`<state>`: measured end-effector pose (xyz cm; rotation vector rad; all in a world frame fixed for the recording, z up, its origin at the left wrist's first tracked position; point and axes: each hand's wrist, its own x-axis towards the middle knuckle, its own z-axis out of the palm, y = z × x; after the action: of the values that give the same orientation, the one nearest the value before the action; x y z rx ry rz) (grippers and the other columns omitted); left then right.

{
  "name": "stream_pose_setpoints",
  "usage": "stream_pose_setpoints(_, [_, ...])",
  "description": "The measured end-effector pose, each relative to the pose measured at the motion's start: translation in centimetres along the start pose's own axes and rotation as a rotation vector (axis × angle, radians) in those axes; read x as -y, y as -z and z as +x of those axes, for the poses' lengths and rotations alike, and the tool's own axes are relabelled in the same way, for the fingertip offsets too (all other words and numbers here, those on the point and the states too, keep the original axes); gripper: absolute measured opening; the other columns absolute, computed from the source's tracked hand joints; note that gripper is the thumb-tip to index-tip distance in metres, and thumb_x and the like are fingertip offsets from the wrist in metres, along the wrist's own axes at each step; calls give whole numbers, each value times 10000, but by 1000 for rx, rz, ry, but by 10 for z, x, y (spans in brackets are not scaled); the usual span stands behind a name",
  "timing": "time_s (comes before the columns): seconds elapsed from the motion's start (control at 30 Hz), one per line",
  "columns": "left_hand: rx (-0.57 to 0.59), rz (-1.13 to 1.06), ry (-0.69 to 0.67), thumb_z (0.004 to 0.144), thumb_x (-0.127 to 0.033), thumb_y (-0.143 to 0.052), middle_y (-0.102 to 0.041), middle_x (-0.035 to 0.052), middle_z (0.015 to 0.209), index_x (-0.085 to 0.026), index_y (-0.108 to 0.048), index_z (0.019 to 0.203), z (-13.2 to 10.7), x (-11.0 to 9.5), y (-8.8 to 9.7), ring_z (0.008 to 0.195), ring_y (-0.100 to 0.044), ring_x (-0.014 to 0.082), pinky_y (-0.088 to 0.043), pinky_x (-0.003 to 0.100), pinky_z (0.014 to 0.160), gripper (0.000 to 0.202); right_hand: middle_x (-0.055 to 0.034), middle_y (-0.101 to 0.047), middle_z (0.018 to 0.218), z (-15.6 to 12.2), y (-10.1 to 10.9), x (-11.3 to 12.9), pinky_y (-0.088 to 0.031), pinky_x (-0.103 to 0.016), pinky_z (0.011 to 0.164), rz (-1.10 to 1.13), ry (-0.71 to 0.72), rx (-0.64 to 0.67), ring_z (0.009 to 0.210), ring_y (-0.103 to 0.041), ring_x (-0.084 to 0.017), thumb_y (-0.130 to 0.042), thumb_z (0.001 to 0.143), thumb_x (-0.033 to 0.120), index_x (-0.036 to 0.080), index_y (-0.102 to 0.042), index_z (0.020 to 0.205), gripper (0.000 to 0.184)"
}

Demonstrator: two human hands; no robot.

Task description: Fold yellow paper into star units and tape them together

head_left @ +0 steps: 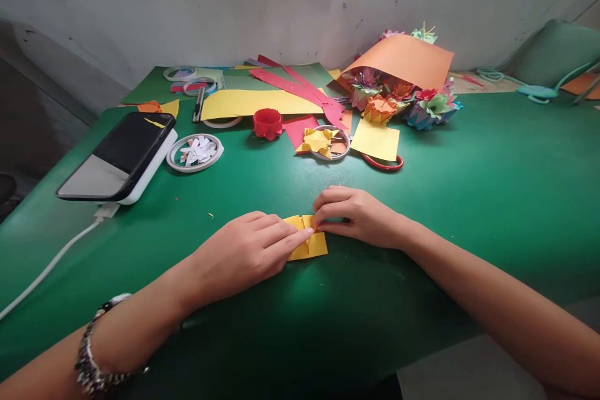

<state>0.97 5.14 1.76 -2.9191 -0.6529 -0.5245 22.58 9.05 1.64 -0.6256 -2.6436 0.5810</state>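
Note:
A small folded yellow paper (313, 245) lies on the green table (492, 187) near its front edge. My left hand (244, 253) lies flat on the paper's left side, fingers stretched out and pressing it down. My right hand (359, 214) is at the paper's top right corner, its fingers curled and pinching a fold there. A beaded bracelet (91, 356) is on my left wrist.
A phone on a white power bank (119, 156) with a cable lies at the left. Behind are tape rolls (195, 152), a red paper cup shape (267, 123), a yellow square (375, 139), coloured paper strips (262, 102), and paper flowers under an orange sheet (403, 62).

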Motion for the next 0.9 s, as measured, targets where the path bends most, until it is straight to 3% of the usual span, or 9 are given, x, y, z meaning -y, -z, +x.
stream_pose_setpoints(0.27, [111,38,-17,861,-273,-375,-578,62,1141,-178,-526,1113,-4,-6,-3,867,-571,176,-441,305,696,309,-57,-587,795,0,-1,1,-447,-246,695,15,-29,-26,748,-524,-124,-477,830,218,143,-620,784,168])
stream_pose_setpoints(0.5, [123,-38,31,827,-248,-424,-588,58,1127,-192,-555,1071,-1,-5,-2,869,-568,195,-471,332,734,282,-63,-554,805,1,-4,2,-454,-249,686,25,-109,-61,753,-521,-126,-520,790,193,136,-604,724,121])
stream_pose_setpoints(0.7, [86,-115,52,807,-199,-427,-591,79,1121,-140,-550,1083,0,-7,-2,1078,-499,219,-456,359,887,308,-53,-539,797,2,-5,3,-441,-248,679,9,-138,-59,751,-504,-126,-508,808,230,144,-600,734,146])
stream_pose_setpoints(0.9, [101,-105,67,798,-192,-415,-585,135,1119,-58,-528,1118,0,-9,-2,1008,-552,220,-491,334,846,365,-56,-543,790,3,-7,4,-427,-250,677,-15,-149,-60,754,-494,-135,-506,810,238,133,-597,720,165])
